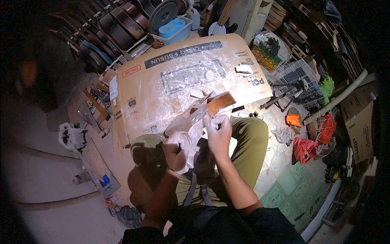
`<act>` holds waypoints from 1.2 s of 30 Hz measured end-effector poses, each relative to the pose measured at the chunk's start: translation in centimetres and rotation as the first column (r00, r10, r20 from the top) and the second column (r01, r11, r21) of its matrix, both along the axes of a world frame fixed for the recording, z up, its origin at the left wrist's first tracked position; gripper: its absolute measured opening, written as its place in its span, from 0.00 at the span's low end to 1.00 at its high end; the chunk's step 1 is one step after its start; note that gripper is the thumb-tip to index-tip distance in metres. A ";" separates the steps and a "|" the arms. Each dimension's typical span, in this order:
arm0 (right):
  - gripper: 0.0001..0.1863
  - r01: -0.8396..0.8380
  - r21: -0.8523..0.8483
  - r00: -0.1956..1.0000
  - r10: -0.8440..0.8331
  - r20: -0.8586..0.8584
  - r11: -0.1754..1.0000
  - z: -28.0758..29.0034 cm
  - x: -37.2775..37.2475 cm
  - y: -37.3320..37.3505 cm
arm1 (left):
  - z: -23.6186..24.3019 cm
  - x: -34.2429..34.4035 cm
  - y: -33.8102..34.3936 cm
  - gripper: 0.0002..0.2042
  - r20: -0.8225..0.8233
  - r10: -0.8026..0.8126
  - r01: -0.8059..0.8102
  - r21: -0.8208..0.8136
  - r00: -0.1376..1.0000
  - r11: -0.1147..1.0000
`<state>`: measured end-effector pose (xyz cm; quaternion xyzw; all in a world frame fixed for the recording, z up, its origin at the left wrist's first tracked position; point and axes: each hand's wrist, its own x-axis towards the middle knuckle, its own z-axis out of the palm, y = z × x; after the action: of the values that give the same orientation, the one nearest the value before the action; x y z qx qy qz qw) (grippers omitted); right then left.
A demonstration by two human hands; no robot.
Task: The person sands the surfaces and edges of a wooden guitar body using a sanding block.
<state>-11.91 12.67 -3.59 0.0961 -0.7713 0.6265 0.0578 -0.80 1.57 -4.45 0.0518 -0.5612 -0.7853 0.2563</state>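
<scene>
My left hand is closed around the near end of a pale, dusty, crumpled-looking piece above my lap; its exact kind is unclear. Close beside it, my right hand has its fingers curled in, and what they grip, if anything, is hidden. White dust coats both hands. Just beyond the right hand, a glossy brown curved piece lies among several flat scraps at the near edge of a large cardboard sheet. White powder is smeared over that sheet.
On the cardboard's right lies a small white piece. Guitar bodies line the back left, near a blue tub. A wire rack, an orange object and a red cloth are rightward. A plastic bag sits left.
</scene>
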 end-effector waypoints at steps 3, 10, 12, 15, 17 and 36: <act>0.16 0.009 -0.048 0.985 0.000 0.174 0.999 0.3 -1.8 -0.1 | 0.2 -0.2 0.8 0.17 0.020 0.103 -0.101 -0.085 0.994 0.991; 0.17 0.035 0.033 0.995 -0.038 0.095 0.999 -0.4 -1.9 0.6 | -1.6 0.3 0.7 0.12 -0.073 0.069 -0.078 -0.122 0.995 0.989; 0.17 0.025 -0.176 0.908 0.051 0.416 0.984 1.1 -3.4 0.5 | 0.1 0.7 1.9 0.10 0.093 0.197 -0.168 -0.255 0.976 0.952; 0.15 -0.082 0.031 0.984 0.076 0.161 0.996 0.7 0.0 1.3 | 0.6 0.1 1.2 0.10 0.014 0.157 -0.152 -0.175 0.987 0.973; 0.15 -0.057 -0.018 0.971 0.060 0.232 0.998 1.1 -0.8 1.5 | 0.9 0.0 1.6 0.13 -0.046 0.071 -0.075 -0.083 0.996 0.994; 0.16 -0.195 0.281 0.980 0.174 0.100 0.940 1.4 -2.1 4.7 | 2.6 -0.5 4.3 0.10 -0.186 -0.082 -0.005 -0.425 0.979 0.905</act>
<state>-13.99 17.39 -2.22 0.1522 -0.8437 0.5128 -0.0444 -1.35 5.85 -1.82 -0.0951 -0.6906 -0.6508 0.3007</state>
